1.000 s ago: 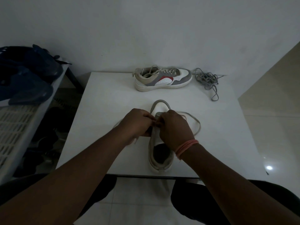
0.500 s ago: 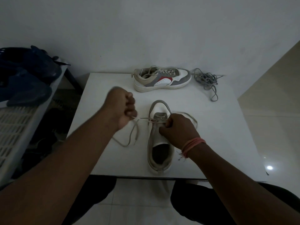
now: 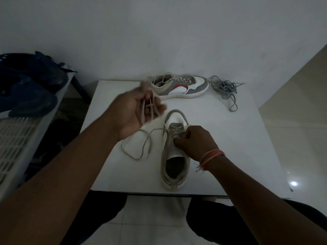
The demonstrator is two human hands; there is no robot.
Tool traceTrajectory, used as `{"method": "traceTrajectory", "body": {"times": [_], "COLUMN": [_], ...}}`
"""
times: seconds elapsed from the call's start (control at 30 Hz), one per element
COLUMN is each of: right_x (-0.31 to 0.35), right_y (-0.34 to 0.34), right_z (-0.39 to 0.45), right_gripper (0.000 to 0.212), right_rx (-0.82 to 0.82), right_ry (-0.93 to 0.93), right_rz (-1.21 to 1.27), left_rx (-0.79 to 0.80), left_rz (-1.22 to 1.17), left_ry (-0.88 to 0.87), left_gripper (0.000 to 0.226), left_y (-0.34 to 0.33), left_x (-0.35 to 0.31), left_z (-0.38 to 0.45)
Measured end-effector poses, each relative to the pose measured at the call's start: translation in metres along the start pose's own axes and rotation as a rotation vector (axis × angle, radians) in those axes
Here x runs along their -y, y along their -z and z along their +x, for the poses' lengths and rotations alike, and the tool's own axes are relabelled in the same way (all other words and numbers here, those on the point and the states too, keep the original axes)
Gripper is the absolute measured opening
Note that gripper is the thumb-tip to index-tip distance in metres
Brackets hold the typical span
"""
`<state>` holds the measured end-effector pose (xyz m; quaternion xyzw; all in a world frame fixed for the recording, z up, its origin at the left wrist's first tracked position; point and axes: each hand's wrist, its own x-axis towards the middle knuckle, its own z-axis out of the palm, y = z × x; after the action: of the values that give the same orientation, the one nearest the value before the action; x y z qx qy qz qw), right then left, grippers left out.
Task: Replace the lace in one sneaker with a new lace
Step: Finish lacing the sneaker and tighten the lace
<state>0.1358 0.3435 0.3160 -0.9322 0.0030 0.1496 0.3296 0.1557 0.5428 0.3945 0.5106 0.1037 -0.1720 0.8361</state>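
Fingers point(image 3: 152, 105) of the left hand point(image 3: 136, 110) curl round the old lace point(image 3: 146, 138), drawing it out; right hand point(image 3: 194, 142) grips the sneaker point(image 3: 174, 156) steady on the surface point(image 3: 230, 147)

A second laced sneaker point(image 3: 178, 86) lies on its side along the counter's point(image 3: 230, 147) far edge, sole toward the near edge. Left of the counter, a white slatted rack point(image 3: 16, 138) carries dark blue bags or clothing point(image 3: 26, 85). Pale glossy floor tiles point(image 3: 297, 138) lie to the right.
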Motion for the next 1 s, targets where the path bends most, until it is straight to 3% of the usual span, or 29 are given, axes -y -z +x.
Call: {"method": "traceTrajectory", "body": {"times": [0.03, 0.1, 0.13, 0.17, 0.2, 0.27, 0.4, 0.47, 0.53, 0.57, 0.63, 0.7, 0.73, 0.83, 0.93, 1.0], "right_x": [0.0, 0.0, 0.0, 0.0, 0.001, 0.001, 0.0, 0.0, 0.0, 0.0, 0.0, -0.002, -0.002, -0.004, -0.004, -0.005], "right_y": [-0.001, -0.001, 0.0, 0.0, 0.0, 0.001, 0.0, 0.0, 0.001, 0.001, 0.001, 0.001, 0.0, -0.001, -0.002, -0.002], "right_z": [0.0, 0.001, 0.001, 0.001, 0.001, 0.001, 0.001, 0.002, 0.001, 0.001, 0.001, 0.001, 0.002, 0.004, 0.005, 0.005], "right_gripper": [0.026, 0.026, 0.026, 0.026, 0.027, 0.028, 0.026, 0.025, 0.026, 0.027, 0.029, 0.029, 0.029, 0.029, 0.029, 0.03], "right_rx": [0.0, -0.001, -0.006, -0.012, -0.018, -0.013, 0.001, 0.005, -0.004, -0.009, -0.023, -0.044, -0.05, -0.07, -0.073, -0.061], "right_ry": [0.0, 0.001, 0.002, 0.006, 0.011, 0.014, 0.008, 0.011, 0.02, 0.021, 0.015, -0.006, -0.02, -0.044, -0.053, -0.062], "right_rz": [0.003, 0.002, 0.001, -0.002, -0.008, -0.018, -0.012, -0.022, -0.031, -0.028, -0.02, 0.004, 0.023, 0.043, 0.025, 0.026], "left_rx": [-0.096, -0.163, -0.108, -0.016, 0.086, 0.133, -0.023, 0.02, -0.02, -0.093, -0.204, -0.138, -0.041, 0.25, 0.378, 0.432], "left_rz": [0.166, 1.029, 1.462, 1.725, 1.783, 1.446, 0.496, 0.185, 0.008, 0.106, 0.81, 1.363, 1.363, 1.007, 0.888, 0.858], "left_ry": [0.087, 0.224, 0.262, 0.282, 0.278, 0.217, 0.056, 0.06, 0.185, 0.251, 0.327, 0.37, 0.417, 0.493, 0.382, 0.404], "left_gripper": [0.035, 0.036, 0.036, 0.035, 0.032, 0.028, 0.027, 0.034, 0.041, 0.043, 0.055, 0.069, 0.066, 0.049, 0.045, 0.046], "left_y": [0.001, 0.007, 0.007, 0.007, 0.004, -0.003, -0.007, -0.001, 0.003, 0.007, 0.014, 0.018, 0.017, 0.006, 0.008, 0.009], "left_x": [0.007, 0.029, 0.04, 0.049, 0.053, 0.045, 0.011, 0.004, 0.008, 0.013, 0.027, 0.036, 0.036, 0.018, 0.0, -0.001], "left_z": [0.001, 0.003, 0.001, -0.001, -0.002, -0.004, -0.003, -0.001, 0.001, 0.004, 0.004, 0.001, -0.002, -0.011, -0.013, -0.015]}}
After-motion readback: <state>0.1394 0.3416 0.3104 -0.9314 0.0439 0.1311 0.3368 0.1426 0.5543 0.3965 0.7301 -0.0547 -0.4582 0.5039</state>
